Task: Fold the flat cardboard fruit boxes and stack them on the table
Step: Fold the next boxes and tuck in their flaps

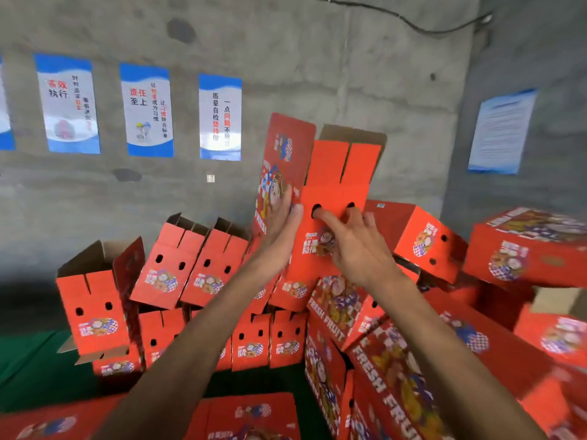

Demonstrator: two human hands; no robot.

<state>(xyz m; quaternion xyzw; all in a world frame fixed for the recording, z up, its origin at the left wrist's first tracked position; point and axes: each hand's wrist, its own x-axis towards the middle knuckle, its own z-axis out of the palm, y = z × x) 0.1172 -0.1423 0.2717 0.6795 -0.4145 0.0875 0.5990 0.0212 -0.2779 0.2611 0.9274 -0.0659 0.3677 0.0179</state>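
A person holds up one red fruit box (330, 192) above the pile, a little toward 1 o'clock from the middle of the view. The box is folded open and its top flaps stick up. The left hand (281, 223) lies flat against the box's left side, fingers straight and together, thumb pressing on the front edge. The right hand (355, 246) is on the front of the box. Its pointer finger goes into one round hole and another finger goes into the hole next to it, so this hand hooks the box.

Below the held box, from 7 o'clock round to 4 o'clock, lies a big heap of folded red boxes (178, 265). Some stand up straight, some lean, some lie on their sides. They touch each other and crowd right under the held box. At 3 o'clock a closed box (527, 249) sits high on the heap.

A green table (28, 373) shows at 8 o'clock. On the grey wall (317, 58) behind hang blue and white posters (146, 109), from 9 to 11 o'clock, and one more sheet (502, 131) at 2 o'clock.
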